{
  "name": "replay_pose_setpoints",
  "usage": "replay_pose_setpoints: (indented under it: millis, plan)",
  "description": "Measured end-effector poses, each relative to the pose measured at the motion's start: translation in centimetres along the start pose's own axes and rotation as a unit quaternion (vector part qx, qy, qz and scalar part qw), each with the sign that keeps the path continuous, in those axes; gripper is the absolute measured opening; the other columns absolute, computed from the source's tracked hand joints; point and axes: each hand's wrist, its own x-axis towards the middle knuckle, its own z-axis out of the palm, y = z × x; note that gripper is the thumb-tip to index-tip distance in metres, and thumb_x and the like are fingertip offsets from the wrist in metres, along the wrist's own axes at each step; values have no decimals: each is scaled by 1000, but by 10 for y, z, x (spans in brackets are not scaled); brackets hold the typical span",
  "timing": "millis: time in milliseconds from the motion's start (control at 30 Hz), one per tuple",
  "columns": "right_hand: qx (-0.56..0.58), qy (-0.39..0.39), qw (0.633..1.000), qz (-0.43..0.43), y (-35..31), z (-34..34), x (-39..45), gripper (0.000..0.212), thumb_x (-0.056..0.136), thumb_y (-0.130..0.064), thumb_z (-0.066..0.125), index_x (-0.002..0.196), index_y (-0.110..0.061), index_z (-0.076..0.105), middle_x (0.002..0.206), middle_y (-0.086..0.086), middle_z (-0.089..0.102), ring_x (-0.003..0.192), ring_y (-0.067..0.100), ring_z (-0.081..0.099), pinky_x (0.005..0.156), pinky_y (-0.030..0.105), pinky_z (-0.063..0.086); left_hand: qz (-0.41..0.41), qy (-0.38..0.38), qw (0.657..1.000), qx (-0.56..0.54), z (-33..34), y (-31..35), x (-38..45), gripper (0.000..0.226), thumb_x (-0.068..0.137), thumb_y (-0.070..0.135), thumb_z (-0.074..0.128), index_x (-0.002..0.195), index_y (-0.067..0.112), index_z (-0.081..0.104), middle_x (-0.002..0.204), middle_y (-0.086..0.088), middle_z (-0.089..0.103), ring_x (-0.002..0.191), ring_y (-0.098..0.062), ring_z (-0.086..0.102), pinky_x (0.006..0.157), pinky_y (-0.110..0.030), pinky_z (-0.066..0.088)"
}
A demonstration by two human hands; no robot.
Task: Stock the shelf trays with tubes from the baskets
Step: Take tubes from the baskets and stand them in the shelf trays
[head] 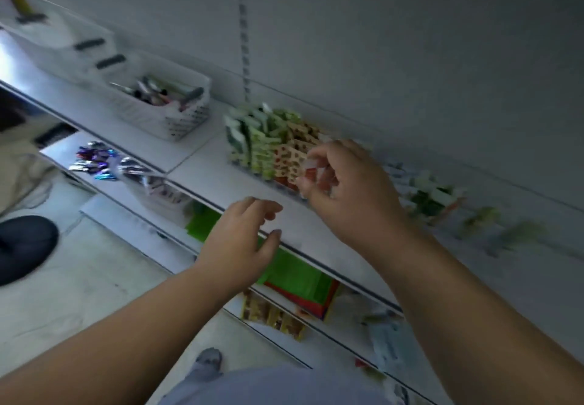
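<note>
A clear shelf tray on the white shelf holds rows of upright tubes, green-patterned ones on the left and orange-patterned ones on the right. My right hand is at the tray's right end, its fingers pinched on a small white and red tube. My left hand hovers over the shelf's front edge with fingers apart and nothing in it. A white basket with several dark tubes stands further left on the same shelf.
More green and white tubes lie blurred to the right on the shelf. Clear empty trays stand at the far left. Lower shelves hold shiny packets, green and red boxes and patterned packs. The floor lies below left.
</note>
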Motion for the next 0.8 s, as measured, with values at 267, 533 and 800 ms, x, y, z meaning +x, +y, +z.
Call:
replay_pose_setpoints:
  millis: [267,533,800]
  plan:
    - [11,12,999,-32,-123,110,97,31,89,-38,64,115,-24,57,98,-14,44,85,-1,42,73,14,35,-50,44,998,16,-111,-168,5,32,86,29,64,117,23,59,102,13,53,97,-7,51,87,-25,42]
    - [19,-18,999,34,-180,161,181,27,90,-41,60,113,-30,54,95,-18,45,84,-1,47,73,20,40,-52,44,998,17,-193,-268,56,34,87,28,62,120,24,58,106,12,56,99,-7,52,89,-31,45]
    - [26,-87,996,20,-171,228,305,18,93,-30,60,108,-20,60,95,-6,59,78,3,56,62,11,42,-74,75,994,-13,-209,-315,116,34,88,30,60,121,24,57,107,15,52,97,-4,50,86,-25,44]
